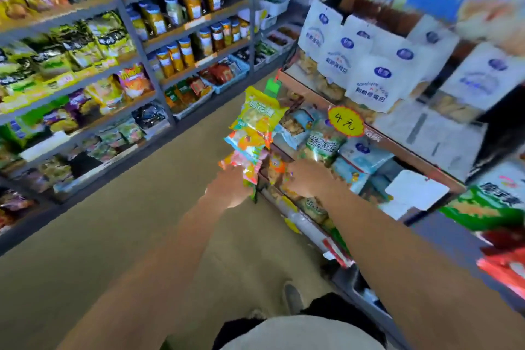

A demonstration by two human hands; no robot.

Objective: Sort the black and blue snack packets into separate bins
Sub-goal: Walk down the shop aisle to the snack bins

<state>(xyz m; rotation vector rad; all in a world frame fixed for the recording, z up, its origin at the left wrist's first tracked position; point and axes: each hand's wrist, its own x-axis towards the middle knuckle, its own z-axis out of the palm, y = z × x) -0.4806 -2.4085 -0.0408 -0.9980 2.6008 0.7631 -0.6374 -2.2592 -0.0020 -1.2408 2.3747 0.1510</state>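
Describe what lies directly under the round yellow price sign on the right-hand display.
Under the price sign sits a green-and-white snack packet. Its lower edge is hidden behind the right hand.

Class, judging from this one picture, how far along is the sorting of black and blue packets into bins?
Done: nothing shows as sorted; no bin holding only black or only blue packets is visible. In hand: the left hand grips a bunch of yellow, pink and teal packets, not black; the right hand reaches into the display shelf among blue-and-white packets. Left: apparently the whole sort.

Jarred goods (181,23) on shelving; yellow price tag (345,121).
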